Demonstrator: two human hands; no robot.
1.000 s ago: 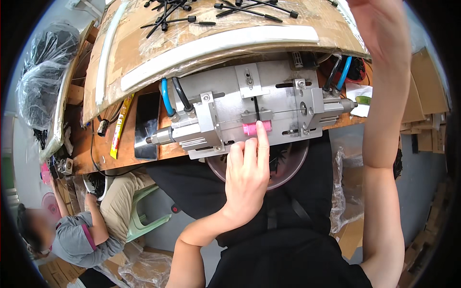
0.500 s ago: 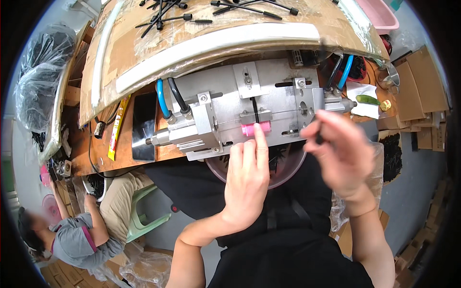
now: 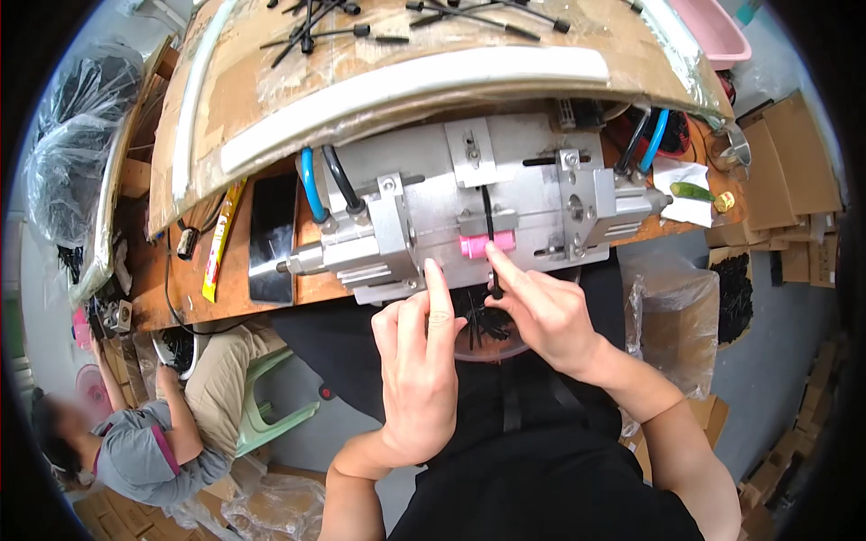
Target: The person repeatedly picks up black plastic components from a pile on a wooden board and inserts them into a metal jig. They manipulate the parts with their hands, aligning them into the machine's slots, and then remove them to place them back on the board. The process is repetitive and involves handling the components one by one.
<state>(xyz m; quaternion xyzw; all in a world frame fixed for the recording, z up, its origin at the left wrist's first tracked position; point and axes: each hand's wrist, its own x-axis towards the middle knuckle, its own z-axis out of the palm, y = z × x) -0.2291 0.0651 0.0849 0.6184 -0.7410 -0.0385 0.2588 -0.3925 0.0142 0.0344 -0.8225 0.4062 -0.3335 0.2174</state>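
Observation:
A grey metal press fixture (image 3: pixel 424 207) with pneumatic cylinders sits on the wooden bench edge in front of me. A pink block (image 3: pixel 487 244) is set into its front. My right hand (image 3: pixel 541 311) pinches a thin black strip (image 3: pixel 490 236) that stands upright in the fixture's slot beside the pink block. My left hand (image 3: pixel 419 365) is below the fixture with its index finger stretched up to touch the front edge, holding nothing. A clear bowl of black parts (image 3: pixel 483 329) lies on my lap under the hands.
A curved cardboard shelf with a white strip (image 3: pixel 406 86) overhangs the fixture, with black cable ties (image 3: pixel 379 22) on top. A black phone (image 3: pixel 271 234) lies left of the fixture. Blue and black hoses (image 3: pixel 316 180) feed it. Another person (image 3: pixel 144 433) sits lower left. Cardboard boxes (image 3: pixel 794 171) stand right.
My right hand came down from the shelf top to the fixture and now holds a black strip in the slot. My left hand slid slightly left, off the pink block.

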